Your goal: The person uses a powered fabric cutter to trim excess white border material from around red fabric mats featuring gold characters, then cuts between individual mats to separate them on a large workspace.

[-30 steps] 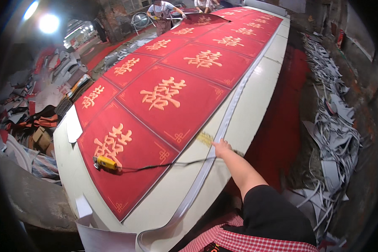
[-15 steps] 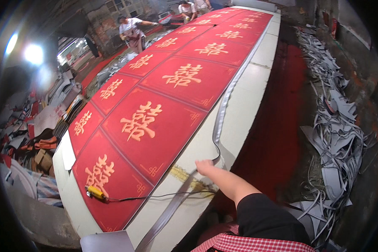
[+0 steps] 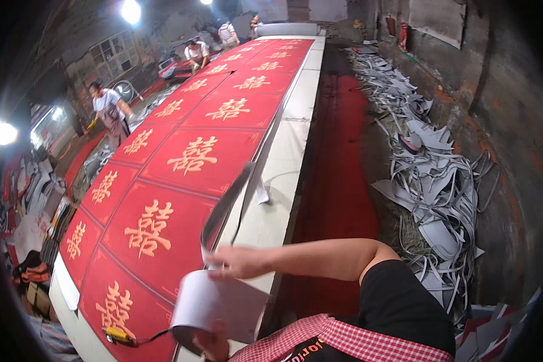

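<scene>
Along the right side of a long pale table [image 3: 292, 142], near its closest end, the person's right hand [image 3: 240, 263] pinches a narrow grey strip [image 3: 214, 220] between bent fingers. The strip rises from that hand in a curve above the red mats and bends over at the top. Below the right hand, a wide grey sheet [image 3: 196, 295] curls into an open loop over the table's near corner. The left hand [image 3: 214, 341] is at the lower edge of this sheet, close to the person's body; it is blurred and partly cut into by shadow, so whether it grips the sheet cannot be told.

To the left of both hands, red mats [image 3: 169, 265] with gold characters lie flat in rows down the table. On the nearest one rests a yellow power tool [image 3: 119, 335] with a black cord. Across the table, a co-worker [image 3: 110, 111] in a light shirt and apron stands by the left side, and another [image 3: 196, 54] leans over the mats farther on. Right of the table, a red runner [image 3: 344, 163] covers the floor beside a tangled heap of grey offcuts [image 3: 440, 199].
</scene>
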The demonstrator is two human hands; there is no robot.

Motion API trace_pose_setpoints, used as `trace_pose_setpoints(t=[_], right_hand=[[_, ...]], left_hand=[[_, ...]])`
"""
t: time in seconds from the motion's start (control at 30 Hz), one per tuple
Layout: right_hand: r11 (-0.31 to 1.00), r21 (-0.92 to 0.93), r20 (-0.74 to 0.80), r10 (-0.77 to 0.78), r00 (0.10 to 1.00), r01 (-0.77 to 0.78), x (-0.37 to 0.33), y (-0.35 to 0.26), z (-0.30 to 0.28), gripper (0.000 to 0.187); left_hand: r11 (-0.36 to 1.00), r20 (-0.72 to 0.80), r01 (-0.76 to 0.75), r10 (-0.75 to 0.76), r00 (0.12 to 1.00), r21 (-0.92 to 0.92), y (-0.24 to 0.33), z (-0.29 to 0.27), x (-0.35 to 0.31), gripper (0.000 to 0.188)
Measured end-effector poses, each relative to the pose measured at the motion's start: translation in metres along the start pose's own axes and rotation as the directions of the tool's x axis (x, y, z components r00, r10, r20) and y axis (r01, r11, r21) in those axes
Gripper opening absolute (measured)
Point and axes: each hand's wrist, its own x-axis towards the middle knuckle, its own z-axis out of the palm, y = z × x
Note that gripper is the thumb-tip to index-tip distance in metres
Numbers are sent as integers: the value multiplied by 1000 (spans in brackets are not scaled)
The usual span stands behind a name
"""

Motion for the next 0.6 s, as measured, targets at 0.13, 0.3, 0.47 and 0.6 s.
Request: trace_pose_setpoints(t=[0.13, 0.3, 0.47, 0.6], right_hand=[[900, 312, 94, 289, 953, -304, -21, 40, 18, 91], [847, 333, 285, 328, 900, -414, -17, 73, -11, 82], [992, -70, 151, -94, 984, 105, -10, 38, -28, 68], [699, -364, 15, -656, 754, 615, -57, 82, -93, 49]], left_hand=[[986, 96, -166, 163, 982, 27, 38, 90, 28, 40], [974, 221, -104, 58, 973, 201, -2, 89, 14, 35], [957, 330, 229, -277, 902, 178, -3, 141, 14, 33], [949, 458, 290, -312, 832, 121, 24, 224, 24, 32]])
